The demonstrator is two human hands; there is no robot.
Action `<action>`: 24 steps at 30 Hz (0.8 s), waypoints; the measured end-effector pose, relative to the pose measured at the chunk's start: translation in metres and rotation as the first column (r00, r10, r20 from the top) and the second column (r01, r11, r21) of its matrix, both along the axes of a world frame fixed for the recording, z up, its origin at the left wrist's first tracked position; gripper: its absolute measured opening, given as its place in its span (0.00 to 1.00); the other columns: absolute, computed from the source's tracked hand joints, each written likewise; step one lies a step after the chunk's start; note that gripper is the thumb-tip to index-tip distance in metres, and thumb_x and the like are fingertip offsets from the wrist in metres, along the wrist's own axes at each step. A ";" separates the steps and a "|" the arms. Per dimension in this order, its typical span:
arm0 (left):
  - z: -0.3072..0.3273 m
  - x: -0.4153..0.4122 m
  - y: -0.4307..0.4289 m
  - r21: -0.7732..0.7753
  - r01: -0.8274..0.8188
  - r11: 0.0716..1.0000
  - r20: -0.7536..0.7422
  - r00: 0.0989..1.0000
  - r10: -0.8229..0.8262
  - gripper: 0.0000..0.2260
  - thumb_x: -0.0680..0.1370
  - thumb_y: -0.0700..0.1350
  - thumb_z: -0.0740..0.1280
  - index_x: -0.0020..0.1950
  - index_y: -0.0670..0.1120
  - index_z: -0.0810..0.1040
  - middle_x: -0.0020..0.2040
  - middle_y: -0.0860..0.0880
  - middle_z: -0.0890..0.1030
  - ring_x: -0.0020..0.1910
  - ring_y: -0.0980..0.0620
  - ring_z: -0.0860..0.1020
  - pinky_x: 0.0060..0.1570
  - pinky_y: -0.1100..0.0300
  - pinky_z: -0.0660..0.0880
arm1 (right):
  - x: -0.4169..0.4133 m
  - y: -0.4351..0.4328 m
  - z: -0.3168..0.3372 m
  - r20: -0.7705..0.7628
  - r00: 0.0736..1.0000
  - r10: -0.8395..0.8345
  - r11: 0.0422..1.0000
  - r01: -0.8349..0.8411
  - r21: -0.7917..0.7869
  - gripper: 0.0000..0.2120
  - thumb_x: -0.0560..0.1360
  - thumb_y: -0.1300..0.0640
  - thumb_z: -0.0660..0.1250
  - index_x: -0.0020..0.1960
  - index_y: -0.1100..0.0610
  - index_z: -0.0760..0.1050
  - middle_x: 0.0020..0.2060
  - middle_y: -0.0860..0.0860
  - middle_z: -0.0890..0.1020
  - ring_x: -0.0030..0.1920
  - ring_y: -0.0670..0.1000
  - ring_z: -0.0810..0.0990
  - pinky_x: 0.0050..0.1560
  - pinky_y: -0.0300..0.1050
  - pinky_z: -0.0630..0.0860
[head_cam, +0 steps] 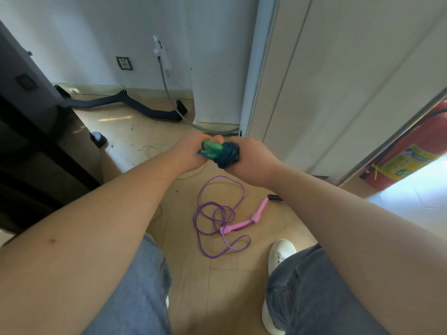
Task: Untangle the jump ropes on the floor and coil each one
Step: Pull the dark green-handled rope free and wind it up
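Both my hands hold one jump rope in the air above the floor. My left hand (191, 151) grips its two green handles (211, 148), and my right hand (254, 155) is closed on the dark teal cord (228, 154), wound into a tight bundle. Below them a purple jump rope (219, 213) lies on the tan floor in loose overlapping loops, its two pink handles (244, 221) side by side. A thin pale yellow cord (151, 151) lies on the floor, partly hidden behind my left forearm. A dark handle end (274, 197) peeks out beside my right forearm.
A dark cabinet (36, 141) stands at the left and a black curved bar (135, 105) lies by the back wall. A grey hose (179, 110) runs down to the floor. A red fire extinguisher (411, 151) leans at the right. My legs and white shoes (278, 257) are below.
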State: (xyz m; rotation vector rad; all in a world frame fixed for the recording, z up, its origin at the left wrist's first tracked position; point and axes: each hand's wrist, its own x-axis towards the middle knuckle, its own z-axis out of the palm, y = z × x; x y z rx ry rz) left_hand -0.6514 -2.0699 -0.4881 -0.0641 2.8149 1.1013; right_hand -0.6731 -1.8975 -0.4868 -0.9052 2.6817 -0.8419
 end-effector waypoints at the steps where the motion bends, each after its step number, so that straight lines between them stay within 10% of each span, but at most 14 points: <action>1: 0.001 0.001 0.002 0.024 -0.031 0.999 -0.018 0.999 0.031 0.19 0.81 0.36 0.64 0.38 0.58 0.68 0.38 0.55 0.73 0.36 0.60 0.70 0.39 0.69 0.69 | -0.001 -0.001 -0.001 0.037 0.997 -0.061 0.996 0.063 -0.069 0.06 0.73 0.53 0.71 0.47 0.53 0.77 0.38 0.47 0.80 0.41 0.51 0.78 0.39 0.45 0.74; 12: -0.001 0.000 0.023 0.519 -0.253 0.816 0.264 0.956 0.129 0.09 0.84 0.46 0.61 0.53 0.48 0.81 0.36 0.52 0.74 0.30 0.57 0.68 0.31 0.63 0.70 | -0.019 0.003 -0.012 -0.006 0.885 -0.466 0.885 0.466 0.021 0.06 0.72 0.60 0.62 0.49 0.53 0.71 0.40 0.52 0.78 0.41 0.56 0.77 0.35 0.45 0.72; 17: 0.002 -0.001 0.027 0.603 -0.371 0.706 0.348 0.919 0.185 0.08 0.82 0.40 0.62 0.46 0.45 0.78 0.35 0.50 0.74 0.30 0.57 0.70 0.33 0.63 0.72 | -0.009 -0.002 -0.008 -0.362 0.886 -0.290 0.883 0.394 0.257 0.11 0.76 0.62 0.63 0.56 0.56 0.66 0.33 0.51 0.70 0.36 0.60 0.73 0.32 0.48 0.68; 24: 0.013 0.000 0.021 0.748 -0.458 0.481 0.405 0.888 0.217 0.06 0.81 0.46 0.65 0.48 0.45 0.77 0.35 0.50 0.72 0.32 0.57 0.68 0.33 0.63 0.68 | 0.001 -0.008 -0.007 -0.482 0.864 -0.149 0.896 0.324 0.305 0.22 0.76 0.64 0.63 0.67 0.58 0.62 0.47 0.56 0.79 0.38 0.57 0.72 0.32 0.49 0.66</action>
